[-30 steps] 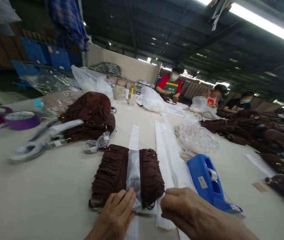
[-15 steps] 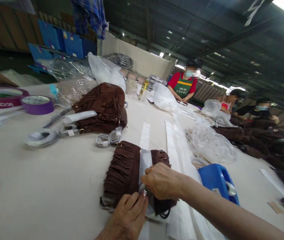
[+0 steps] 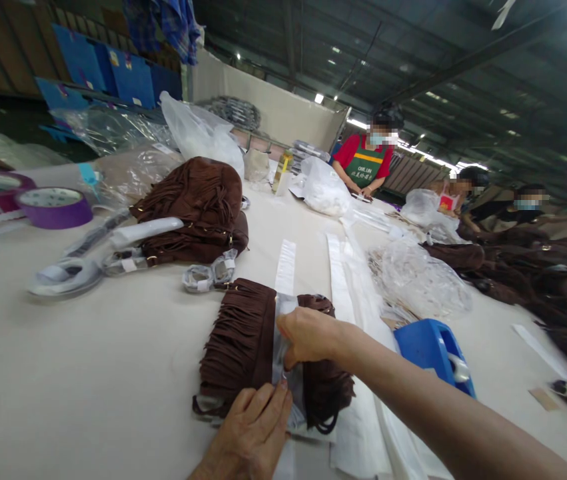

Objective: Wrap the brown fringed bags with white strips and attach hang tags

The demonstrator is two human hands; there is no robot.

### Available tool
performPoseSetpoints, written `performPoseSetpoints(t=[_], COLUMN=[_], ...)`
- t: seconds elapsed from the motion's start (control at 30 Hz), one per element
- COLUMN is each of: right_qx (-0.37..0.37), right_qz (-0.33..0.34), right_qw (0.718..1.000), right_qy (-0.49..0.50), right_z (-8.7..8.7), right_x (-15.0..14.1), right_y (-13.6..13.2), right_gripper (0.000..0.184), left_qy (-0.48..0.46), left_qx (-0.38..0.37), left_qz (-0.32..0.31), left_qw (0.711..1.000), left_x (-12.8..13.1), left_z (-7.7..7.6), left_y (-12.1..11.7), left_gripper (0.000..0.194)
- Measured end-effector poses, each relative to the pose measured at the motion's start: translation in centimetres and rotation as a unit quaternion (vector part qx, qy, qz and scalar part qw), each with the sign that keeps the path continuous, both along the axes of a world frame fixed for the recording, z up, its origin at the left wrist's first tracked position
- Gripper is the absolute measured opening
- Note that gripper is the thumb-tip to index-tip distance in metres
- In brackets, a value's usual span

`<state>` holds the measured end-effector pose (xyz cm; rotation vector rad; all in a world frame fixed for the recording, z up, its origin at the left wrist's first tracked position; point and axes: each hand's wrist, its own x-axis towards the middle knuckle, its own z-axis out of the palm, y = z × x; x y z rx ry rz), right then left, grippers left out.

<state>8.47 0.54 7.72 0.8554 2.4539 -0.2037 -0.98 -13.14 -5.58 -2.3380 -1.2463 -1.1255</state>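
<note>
In front of me lies a dark brown fringed bag (image 3: 240,340) with a translucent whitish wrapping strip (image 3: 286,305) around its middle. My left hand (image 3: 250,427) rests at the near edge of the bag, fingers stretched out and fingertips pressing on the strip. Over the middle of the bag my right hand (image 3: 308,333) is curled, thumb and fingers closed at the strip; its fingertips are partly hidden. Two wrapped metal fittings (image 3: 208,273) lie at the bag's far left corner. A black strap loop (image 3: 326,423) sticks out at its near right.
More brown fringed bags (image 3: 198,207) are stacked behind left, near a purple tape roll (image 3: 53,207). A blue tape dispenser (image 3: 433,353) stands at right beside white strips (image 3: 336,273) and clear plastic bags (image 3: 418,280). A co-worker in a green apron (image 3: 366,167) stands across the table.
My right hand has moved slightly up and away along the strip, its thumb now lower than its fingers. The small shiny piece at my left fingertips no longer shows. The view has shifted slightly.
</note>
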Motion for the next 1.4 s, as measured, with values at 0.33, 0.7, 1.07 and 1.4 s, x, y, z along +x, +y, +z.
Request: performPoseSetpoints(t=[0.33,0.7,1.07,1.4], right_qx=[0.006,0.321,0.503,0.589], right_qz=[-0.139,0.080,0.034,0.059], right_qw=[0.973,0.838,0.731,0.710], right_qy=[0.183,0.434,0.460,0.382], right_z=[-2.0,-9.1,-10.2,-11.6], right_x=[3.3,5.9,7.8,8.5], right_y=[1.1,-10.2,-11.2,-9.6], right_gripper=[0.019,0.036,0.021,0.037], left_qy=[0.011,-0.024,0.042,0.190], left_qx=[0.004,0.070,0.171,0.238], left_qz=[-0.013,-0.016,0.006,0.014], left_qw=[1.000,0.997,0.984,0.952], left_x=[-0.4,-0.2,-1.1,-0.6], left_z=[0.4,-0.6,-0.2,0.7], left_y=[0.2,0.5,1.6,3.7], left_gripper=[0.030,0.022,0.026,0.033])
